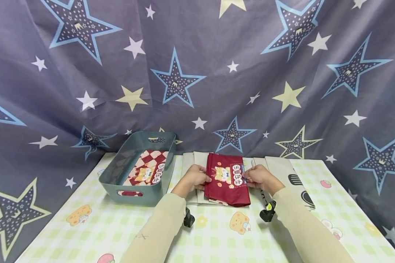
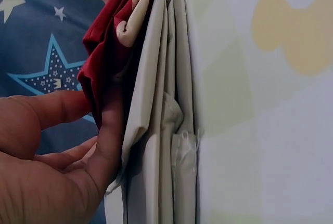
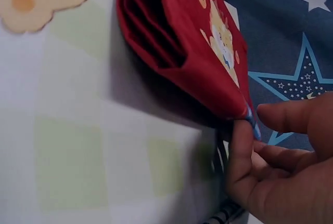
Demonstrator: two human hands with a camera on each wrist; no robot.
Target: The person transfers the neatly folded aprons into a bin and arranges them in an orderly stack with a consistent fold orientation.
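A folded red cloth [image 1: 228,197] with a cartoon bear and white lettering lies between both hands. My left hand [image 1: 195,178] pinches its left edge, thumb on top and fingers underneath. At the opposite edge, beside a small blue tag, my right hand [image 1: 260,176] pinches the cloth between thumb and fingers. The right wrist view shows the folded layers of the red cloth [image 3: 192,78] tilted over the table. Below the left fingers are folded beige cloths [image 2: 148,109], stacked in several layers.
To the left stands a grey-green plastic basket [image 1: 151,195] holding a red-and-cream checked cloth [image 1: 153,156] with a similar bear. Another beige folded cloth [image 1: 278,166] with dark prints lies right of the right hand. A starry curtain [image 1: 210,91] hangs behind the checked tablecloth [image 1: 217,244].
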